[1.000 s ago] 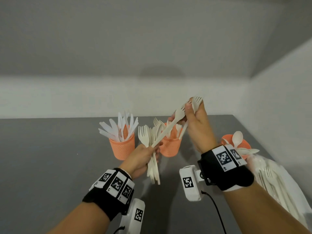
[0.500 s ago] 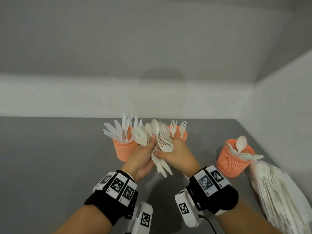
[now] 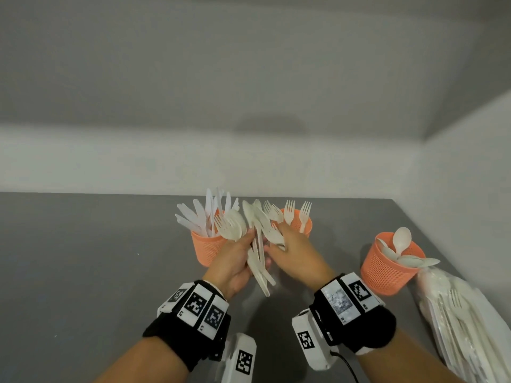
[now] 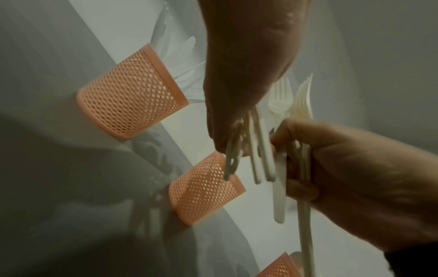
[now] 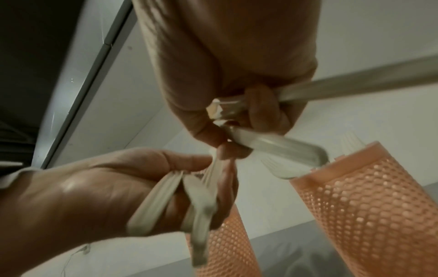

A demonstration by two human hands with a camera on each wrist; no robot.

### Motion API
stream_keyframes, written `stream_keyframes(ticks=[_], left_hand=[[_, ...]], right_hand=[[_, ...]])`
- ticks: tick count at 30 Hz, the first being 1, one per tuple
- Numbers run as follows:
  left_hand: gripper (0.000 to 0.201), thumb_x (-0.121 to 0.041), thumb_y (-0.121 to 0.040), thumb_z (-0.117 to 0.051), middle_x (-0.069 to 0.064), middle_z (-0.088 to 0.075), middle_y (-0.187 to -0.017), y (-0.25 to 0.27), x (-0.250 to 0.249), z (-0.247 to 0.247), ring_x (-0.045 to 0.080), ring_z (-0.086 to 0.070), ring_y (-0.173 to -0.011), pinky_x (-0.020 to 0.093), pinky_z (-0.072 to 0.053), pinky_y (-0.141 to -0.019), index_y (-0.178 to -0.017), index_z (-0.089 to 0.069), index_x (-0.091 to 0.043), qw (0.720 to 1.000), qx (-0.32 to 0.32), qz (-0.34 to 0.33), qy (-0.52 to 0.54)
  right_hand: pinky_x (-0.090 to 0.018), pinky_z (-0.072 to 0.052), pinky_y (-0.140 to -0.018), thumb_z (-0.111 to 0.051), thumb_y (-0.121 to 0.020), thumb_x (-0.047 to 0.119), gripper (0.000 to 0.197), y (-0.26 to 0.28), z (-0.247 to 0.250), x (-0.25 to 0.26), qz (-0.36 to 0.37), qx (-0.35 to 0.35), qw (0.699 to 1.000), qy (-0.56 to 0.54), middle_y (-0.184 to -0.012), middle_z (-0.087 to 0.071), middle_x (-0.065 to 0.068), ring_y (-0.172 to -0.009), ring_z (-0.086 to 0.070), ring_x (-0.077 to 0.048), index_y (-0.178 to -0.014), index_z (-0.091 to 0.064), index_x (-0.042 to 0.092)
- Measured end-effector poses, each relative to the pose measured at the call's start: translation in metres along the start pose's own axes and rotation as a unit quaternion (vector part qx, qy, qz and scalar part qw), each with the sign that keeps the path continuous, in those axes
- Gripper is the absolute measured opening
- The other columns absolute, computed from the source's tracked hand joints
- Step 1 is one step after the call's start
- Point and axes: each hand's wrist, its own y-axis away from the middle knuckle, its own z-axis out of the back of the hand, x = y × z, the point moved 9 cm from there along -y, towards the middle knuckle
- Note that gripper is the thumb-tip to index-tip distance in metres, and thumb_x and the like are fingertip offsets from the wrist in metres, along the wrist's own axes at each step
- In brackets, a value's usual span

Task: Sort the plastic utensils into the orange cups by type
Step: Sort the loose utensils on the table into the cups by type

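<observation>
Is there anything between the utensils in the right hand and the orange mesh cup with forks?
Nothing visible: the right hand, gripping white plastic utensils, sits just in front of the fork-holding orange mesh cup.

Both forearms are bare, with no sleeves. A black fabric wrist band [image 3: 177, 334] wraps the left wrist, topped by a curved row of white tiles printed with black square fiducial markers [image 3: 197, 303]. Beneath that wrist hangs a white camera housing [image 3: 240, 360] carrying another black-and-white marker. The right wrist wears a matching black band [image 3: 370, 328] with white marker tiles [image 3: 349, 298], one of them blurred by glare. A white camera housing [image 3: 311, 340] with its own marker sits on the inner side of the right wrist, and a thin black cable [image 3: 349, 367] runs from its lower end. The left hand [image 3: 233, 262] and right hand [image 3: 297, 254] are ungloved.
</observation>
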Motion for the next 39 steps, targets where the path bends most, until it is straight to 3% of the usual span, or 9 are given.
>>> stream_keyframes(ticks=[5,11,19,21,24,27,29,34,39], left_hand=[[0.023,-0.024,-0.098,-0.044,0.001,-0.064,-0.072,-0.001,-0.005,0.002,0.011,-0.059,-0.055,0.027,-0.050,-0.055,-0.089,-0.057,-0.009,1.000,-0.009,-0.001,-0.004],[0.038,-0.036,-0.098,-0.038,0.003,-0.074,-0.072,0.001,-0.008,-0.016,0.012,-0.071,-0.068,0.026,-0.055,-0.060,-0.090,-0.064,-0.010,0.998,0.047,-0.005,-0.031],[0.032,-0.015,-0.096,-0.043,0.019,-0.066,-0.116,0.012,-0.011,-0.025,0.029,-0.063,-0.110,0.042,-0.050,-0.096,-0.121,-0.058,0.000,0.995,0.099,-0.019,0.005],[0.031,-0.007,-0.095,-0.042,0.021,-0.065,-0.116,0.012,-0.013,-0.024,0.030,-0.064,-0.107,0.040,-0.056,-0.086,-0.122,-0.056,0.002,0.993,0.116,-0.019,0.021],[0.021,0.004,-0.094,-0.042,0.019,-0.067,-0.092,0.010,-0.014,-0.016,0.024,-0.070,-0.078,0.032,-0.058,-0.067,-0.110,-0.055,0.006,0.997,0.080,-0.007,-0.007],[0.016,0.010,-0.091,-0.044,0.008,-0.059,-0.074,0.007,-0.012,-0.005,0.013,-0.064,-0.062,0.028,-0.056,-0.068,-0.096,-0.055,-0.001,0.999,0.032,-0.001,-0.025],[0.018,0.010,-0.090,-0.045,0.006,-0.058,-0.076,0.006,-0.011,-0.003,0.013,-0.061,-0.064,0.028,-0.056,-0.067,-0.099,-0.054,-0.003,0.999,0.026,-0.001,-0.033],[0.023,0.008,-0.092,-0.045,0.003,-0.060,-0.080,0.004,-0.020,0.000,0.011,-0.058,-0.060,0.026,-0.058,-0.063,-0.106,-0.053,-0.008,0.998,0.043,-0.018,-0.031],[0.027,0.006,-0.092,-0.046,0.001,-0.065,-0.077,0.007,-0.027,0.000,0.010,-0.060,-0.063,0.024,-0.056,-0.067,-0.116,-0.054,-0.004,0.995,0.065,-0.032,-0.074]], right_hand=[[-0.021,-0.047,-0.075,-0.055,-0.087,0.010,0.021,0.000,0.008,0.007,0.001,0.003,0.995,-0.104,-0.081,-0.061,0.012,-0.079,-0.061,-0.006,-0.108,-0.055,0.011],[-0.009,-0.043,-0.063,-0.067,-0.076,0.006,0.014,0.000,-0.015,0.022,0.055,0.030,0.994,-0.088,-0.067,-0.059,0.011,-0.063,-0.057,0.005,-0.079,-0.062,0.019],[-0.034,-0.053,-0.081,-0.058,-0.085,0.023,0.024,-0.011,-0.014,-0.006,-0.024,0.022,0.989,-0.143,-0.092,-0.071,-0.012,-0.091,-0.067,-0.021,-0.101,-0.065,0.007],[-0.015,-0.052,-0.059,-0.059,-0.087,0.028,0.019,-0.012,-0.013,-0.019,-0.068,0.027,0.970,-0.233,-0.076,-0.072,0.010,-0.075,-0.067,-0.002,-0.103,-0.064,0.018],[-0.013,-0.036,-0.041,-0.056,-0.091,0.022,0.011,-0.013,-0.010,-0.028,-0.091,0.035,0.944,-0.316,-0.069,-0.067,0.005,-0.057,-0.059,-0.004,-0.098,-0.062,0.017],[-0.025,-0.047,-0.058,-0.053,-0.092,0.021,0.023,-0.016,-0.009,-0.040,-0.104,0.031,0.934,-0.339,-0.095,-0.062,-0.020,-0.080,-0.057,-0.025,-0.113,-0.058,0.013],[-0.034,-0.052,-0.075,-0.052,-0.094,0.022,0.029,-0.018,-0.003,-0.047,-0.123,0.027,0.918,-0.376,-0.107,-0.063,-0.018,-0.092,-0.059,-0.028,-0.122,-0.054,0.014],[-0.027,-0.056,-0.066,-0.040,-0.099,0.015,0.023,-0.034,0.062,-0.046,-0.089,-0.098,0.866,-0.483,-0.085,-0.063,-0.013,-0.080,-0.064,-0.020,-0.088,-0.057,0.004],[-0.022,-0.055,-0.064,-0.041,-0.099,0.016,0.014,-0.051,0.097,-0.049,-0.018,-0.258,0.844,-0.470,-0.076,-0.060,-0.005,-0.071,-0.063,-0.016,-0.090,-0.052,0.017]])
